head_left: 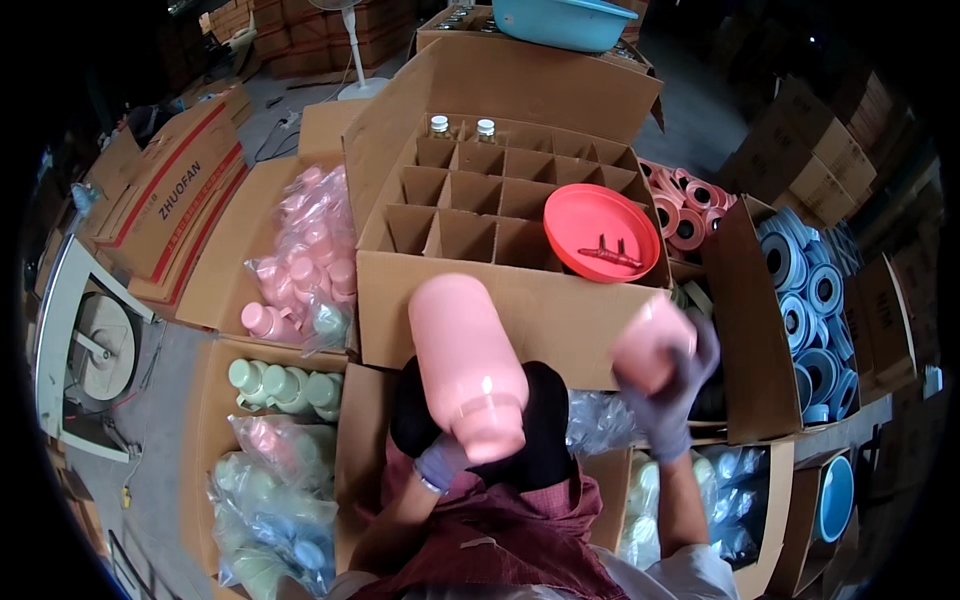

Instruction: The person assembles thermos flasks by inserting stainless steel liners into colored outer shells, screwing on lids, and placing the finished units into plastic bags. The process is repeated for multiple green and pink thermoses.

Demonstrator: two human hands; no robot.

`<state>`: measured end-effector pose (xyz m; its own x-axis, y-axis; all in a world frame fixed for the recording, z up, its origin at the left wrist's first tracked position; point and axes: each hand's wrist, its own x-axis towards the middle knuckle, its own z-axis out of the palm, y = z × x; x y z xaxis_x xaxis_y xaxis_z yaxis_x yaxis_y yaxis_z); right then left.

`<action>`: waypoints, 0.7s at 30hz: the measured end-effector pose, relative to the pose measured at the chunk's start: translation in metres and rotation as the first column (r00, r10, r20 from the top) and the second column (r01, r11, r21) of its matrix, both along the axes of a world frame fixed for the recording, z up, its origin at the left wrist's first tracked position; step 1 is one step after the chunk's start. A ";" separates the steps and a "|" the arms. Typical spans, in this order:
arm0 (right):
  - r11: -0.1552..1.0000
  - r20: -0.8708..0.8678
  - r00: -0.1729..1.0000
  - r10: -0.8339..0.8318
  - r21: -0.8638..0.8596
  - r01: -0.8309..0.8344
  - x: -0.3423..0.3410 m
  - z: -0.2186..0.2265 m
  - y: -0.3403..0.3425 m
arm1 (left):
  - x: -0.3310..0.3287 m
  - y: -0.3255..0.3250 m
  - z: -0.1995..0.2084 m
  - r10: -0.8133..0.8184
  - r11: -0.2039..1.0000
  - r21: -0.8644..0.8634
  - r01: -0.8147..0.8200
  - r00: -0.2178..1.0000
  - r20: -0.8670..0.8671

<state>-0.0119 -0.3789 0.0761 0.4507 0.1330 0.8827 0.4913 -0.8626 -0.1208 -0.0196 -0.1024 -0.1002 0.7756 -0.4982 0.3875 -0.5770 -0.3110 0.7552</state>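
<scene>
A large glossy pink thermos flask (462, 345) lies tilted above my lap, its narrower neck end toward me. My left hand (440, 464), in a grey glove, grips it near the neck from below; most of its fingers are hidden. Off to the right, my gloved right hand (682, 395) holds a pink cup-like piece (652, 340), smeared by motion and apart from the flask. Beyond the flask stands a divided cardboard box (500, 285) with two silver-capped bottles (485, 130) in its far cells. On its dividers rests a red round tray (575, 225) holding a few small dark red pieces.
Bagged pink cups (310, 245) fill a carton at left, above pale green cups (285, 385). Blue ring-shaped parts (820, 290) and pink ring-shaped parts (685, 215) lie in boxes at right. A blue basin (565, 25) sits at the back; a white fan (350, 45) stands nearby.
</scene>
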 end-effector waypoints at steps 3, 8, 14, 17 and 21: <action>0.993 -0.253 0.967 -0.015 0.106 0.044 0.085 0.003 -0.044 | -0.037 0.014 -0.034 -0.168 0.986 -0.104 0.132 0.823 -0.543; 0.989 -0.445 0.883 -0.150 -0.078 0.128 0.203 -0.037 -0.086 | -0.073 0.048 -0.066 -0.208 0.976 -0.158 0.148 0.450 -0.868; 0.763 -0.661 0.521 -0.541 -0.646 -0.027 0.323 -0.013 -0.055 | 0.039 0.088 -0.049 -0.073 0.842 -0.314 -0.438 0.486 -0.871; 0.850 -0.668 0.654 -0.354 -0.522 -0.073 0.411 -0.001 -0.010 | 0.135 0.008 0.074 -0.318 0.911 -0.402 0.093 0.780 -0.539; 0.940 -0.716 0.691 -0.101 -0.296 -0.169 0.548 -0.064 0.016 | 0.195 -0.066 0.096 -0.522 0.818 -0.410 0.402 0.818 -0.240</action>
<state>0.5364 -0.3625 0.0119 0.9094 0.3669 0.1960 0.4004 -0.8998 -0.1731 0.1756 -0.1688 -0.0042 0.5934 -0.7204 0.3590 -0.2867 0.2275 0.9306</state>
